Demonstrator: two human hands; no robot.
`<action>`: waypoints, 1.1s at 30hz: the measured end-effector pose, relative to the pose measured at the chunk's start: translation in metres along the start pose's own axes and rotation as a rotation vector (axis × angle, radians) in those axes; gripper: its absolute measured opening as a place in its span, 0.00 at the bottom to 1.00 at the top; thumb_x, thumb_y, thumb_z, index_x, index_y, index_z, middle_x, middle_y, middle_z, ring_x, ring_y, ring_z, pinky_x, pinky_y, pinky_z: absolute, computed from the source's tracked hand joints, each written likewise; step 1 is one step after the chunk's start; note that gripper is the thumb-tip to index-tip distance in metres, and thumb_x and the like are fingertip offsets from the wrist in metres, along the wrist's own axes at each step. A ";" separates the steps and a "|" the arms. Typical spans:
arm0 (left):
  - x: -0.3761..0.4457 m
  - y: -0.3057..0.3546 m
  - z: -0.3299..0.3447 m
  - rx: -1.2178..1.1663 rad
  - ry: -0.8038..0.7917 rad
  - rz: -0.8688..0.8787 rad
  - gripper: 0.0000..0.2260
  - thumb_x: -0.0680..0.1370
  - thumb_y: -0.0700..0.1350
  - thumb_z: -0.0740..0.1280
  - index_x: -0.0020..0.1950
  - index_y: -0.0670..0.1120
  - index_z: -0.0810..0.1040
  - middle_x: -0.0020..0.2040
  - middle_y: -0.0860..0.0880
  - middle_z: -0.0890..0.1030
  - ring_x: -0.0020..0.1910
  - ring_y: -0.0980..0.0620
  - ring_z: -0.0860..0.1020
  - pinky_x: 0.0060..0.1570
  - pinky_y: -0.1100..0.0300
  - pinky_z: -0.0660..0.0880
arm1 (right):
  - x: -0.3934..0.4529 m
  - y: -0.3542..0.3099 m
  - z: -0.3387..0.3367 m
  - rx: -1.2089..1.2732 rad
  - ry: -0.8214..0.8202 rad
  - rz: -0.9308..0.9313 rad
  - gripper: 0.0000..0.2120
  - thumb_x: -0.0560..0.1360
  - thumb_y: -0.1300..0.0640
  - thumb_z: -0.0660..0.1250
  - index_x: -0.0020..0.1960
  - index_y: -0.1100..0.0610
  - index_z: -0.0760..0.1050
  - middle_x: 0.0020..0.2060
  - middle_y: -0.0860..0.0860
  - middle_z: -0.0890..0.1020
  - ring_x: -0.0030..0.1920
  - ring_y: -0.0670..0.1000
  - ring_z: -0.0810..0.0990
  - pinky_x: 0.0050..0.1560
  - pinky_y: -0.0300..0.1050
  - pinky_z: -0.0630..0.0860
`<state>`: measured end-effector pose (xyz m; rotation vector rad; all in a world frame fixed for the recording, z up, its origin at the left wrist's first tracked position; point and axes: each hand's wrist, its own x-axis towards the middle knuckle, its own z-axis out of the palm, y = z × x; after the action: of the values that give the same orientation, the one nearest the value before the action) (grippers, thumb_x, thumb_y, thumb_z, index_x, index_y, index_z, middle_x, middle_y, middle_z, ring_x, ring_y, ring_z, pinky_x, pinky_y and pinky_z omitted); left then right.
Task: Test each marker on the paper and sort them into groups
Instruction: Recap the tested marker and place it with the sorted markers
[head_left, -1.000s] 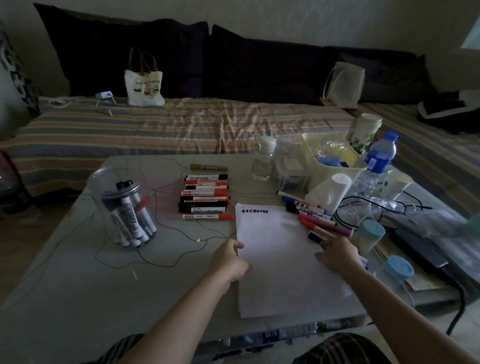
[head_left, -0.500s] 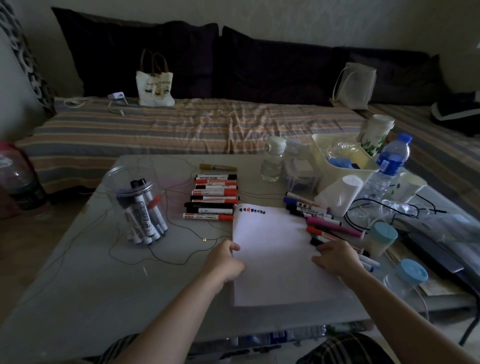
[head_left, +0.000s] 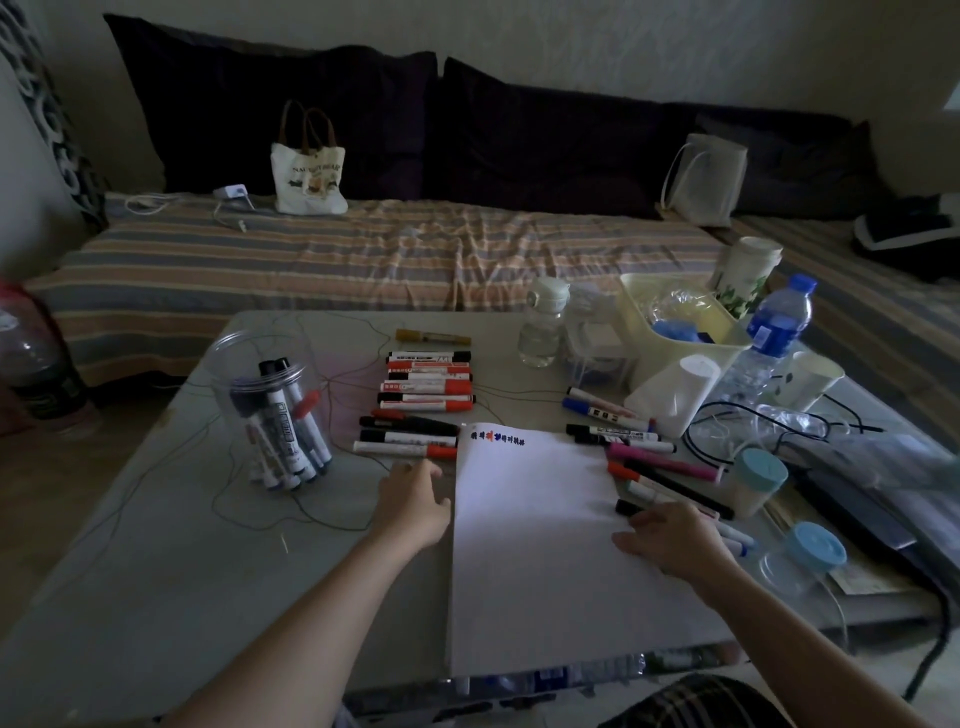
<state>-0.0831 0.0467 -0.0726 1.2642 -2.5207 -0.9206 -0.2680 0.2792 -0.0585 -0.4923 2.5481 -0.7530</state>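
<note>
From the head view, our left hand lies loosely curled, empty, beside the paper; our right hand rests on its edge, grasp unclear, where its wrist could scatter the untested markers.

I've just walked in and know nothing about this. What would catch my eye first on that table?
Probably the white sheet of paper in the middle of the table, bright in the dim room, with a short row of coloured test marks along its top edge. The left hand sits by its left edge, the right hand on its right side. Left of the sheet lies a neat stack of markers, and further left a clear jar of markers.
</note>
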 end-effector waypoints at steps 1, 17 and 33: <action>0.005 -0.004 -0.002 0.020 0.017 0.010 0.16 0.78 0.48 0.66 0.64 0.49 0.71 0.66 0.46 0.71 0.64 0.47 0.70 0.59 0.54 0.73 | 0.002 0.000 0.000 -0.026 0.018 -0.013 0.15 0.70 0.50 0.77 0.53 0.55 0.81 0.47 0.49 0.84 0.44 0.48 0.81 0.51 0.43 0.79; 0.057 -0.013 0.000 -0.019 0.091 0.116 0.17 0.77 0.50 0.67 0.65 0.49 0.71 0.62 0.49 0.74 0.60 0.51 0.73 0.55 0.58 0.73 | 0.029 0.011 -0.008 0.080 0.007 -0.005 0.11 0.68 0.57 0.79 0.49 0.54 0.83 0.35 0.47 0.85 0.36 0.50 0.84 0.35 0.37 0.77; 0.042 -0.016 -0.010 -0.035 -0.031 0.198 0.19 0.77 0.47 0.67 0.68 0.46 0.70 0.68 0.48 0.73 0.64 0.51 0.71 0.56 0.62 0.68 | 0.008 -0.019 -0.002 0.208 -0.320 0.005 0.19 0.72 0.63 0.74 0.60 0.51 0.77 0.40 0.54 0.87 0.39 0.51 0.86 0.38 0.42 0.82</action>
<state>-0.0942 0.0028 -0.0790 0.9766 -2.5835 -0.9395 -0.2712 0.2613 -0.0485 -0.4934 2.1491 -0.8517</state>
